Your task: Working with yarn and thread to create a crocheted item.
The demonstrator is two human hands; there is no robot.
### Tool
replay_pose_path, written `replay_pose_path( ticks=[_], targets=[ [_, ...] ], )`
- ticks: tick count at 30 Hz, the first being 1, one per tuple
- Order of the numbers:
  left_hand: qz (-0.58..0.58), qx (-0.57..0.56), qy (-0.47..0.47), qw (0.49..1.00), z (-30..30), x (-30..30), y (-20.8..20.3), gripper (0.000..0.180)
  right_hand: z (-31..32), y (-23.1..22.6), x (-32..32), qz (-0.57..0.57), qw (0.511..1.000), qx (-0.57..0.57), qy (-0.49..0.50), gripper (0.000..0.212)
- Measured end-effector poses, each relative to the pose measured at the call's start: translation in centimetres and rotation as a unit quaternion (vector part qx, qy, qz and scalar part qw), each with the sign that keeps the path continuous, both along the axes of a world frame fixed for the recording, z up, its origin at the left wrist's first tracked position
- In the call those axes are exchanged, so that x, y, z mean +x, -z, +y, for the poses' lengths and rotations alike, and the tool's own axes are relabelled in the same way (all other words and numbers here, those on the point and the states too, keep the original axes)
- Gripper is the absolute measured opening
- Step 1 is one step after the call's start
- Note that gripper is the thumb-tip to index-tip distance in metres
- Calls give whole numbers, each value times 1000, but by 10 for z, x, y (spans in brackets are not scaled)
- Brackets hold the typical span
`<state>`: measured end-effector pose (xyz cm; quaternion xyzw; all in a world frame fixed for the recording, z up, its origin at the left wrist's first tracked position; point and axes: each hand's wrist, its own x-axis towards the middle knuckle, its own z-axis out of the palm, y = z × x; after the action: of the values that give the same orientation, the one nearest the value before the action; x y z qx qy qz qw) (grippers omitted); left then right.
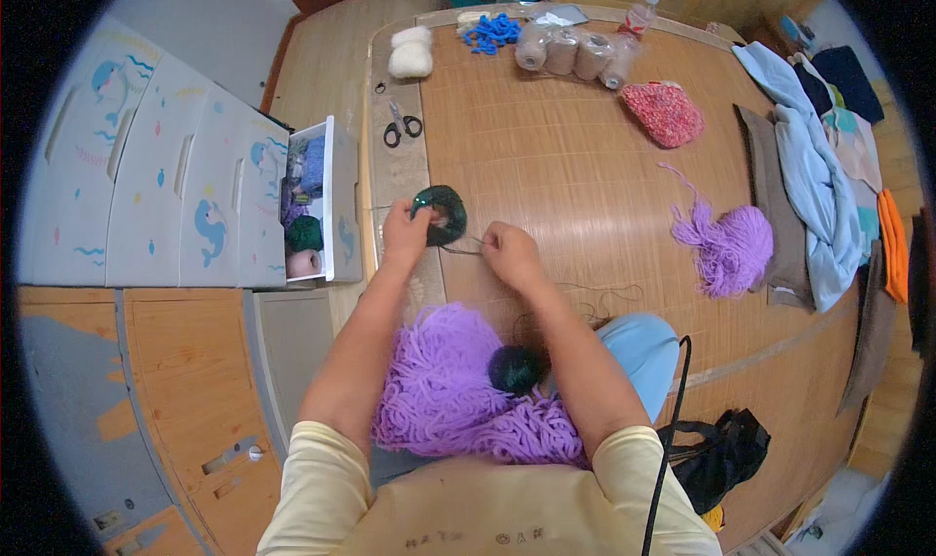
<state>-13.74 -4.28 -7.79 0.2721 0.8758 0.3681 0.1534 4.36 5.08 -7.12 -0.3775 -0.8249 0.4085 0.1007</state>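
Observation:
My left hand point(407, 232) is closed on the edge of a dark green ring-shaped yarn piece point(448, 205), holding it up near the mat's left border. To its right, my right hand point(511, 252) pinches a dark green yarn strand point(462, 252) that runs to the ring. A thin greyish tip also shows by those fingers; whether it is a hook or needle is too small to tell. A dark green yarn ball point(515, 370) rests against a large heap of thick purple yarn point(439, 380) in my lap. Loose dark thread point(595, 307) curls over the mat beyond my right forearm.
Black-handled scissors point(398, 127), white yarn point(410, 53), blue yarn point(492, 33), wrapped beige cones point(575, 54) and a bottle point(641, 15) lie ahead. Right are a pink knitted piece point(663, 114), purple yarn point(736, 247) and clothes point(819, 185). An open drawer point(343, 200) holds yarn at left.

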Motion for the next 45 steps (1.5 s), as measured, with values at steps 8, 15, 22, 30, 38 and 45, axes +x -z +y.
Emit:
replay_pose_path(
  ticks=[8,15,22,30,38,45],
  targets=[
    [-362,315,10,877,-5,-10,-85,13,45,-4,28,70,943,-324,-3,10],
    [-436,336,-16,835,-20,-21,-130,12,51,-17,42,68,946,-311,56,11],
    [-321,301,37,898,-22,-21,-152,12,61,2,47,97,942,-303,104,10],
    [-188,272,-15,944,-10,-17,-165,17,71,33,53,26,979,-195,48,12],
    [-221,310,-40,924,-36,-46,-186,16,64,22,55,-55,995,-17,79,14],
    [-233,431,-37,871,-36,-34,-199,11,54,-14,48,-194,962,-133,-140,12]
  ],
)
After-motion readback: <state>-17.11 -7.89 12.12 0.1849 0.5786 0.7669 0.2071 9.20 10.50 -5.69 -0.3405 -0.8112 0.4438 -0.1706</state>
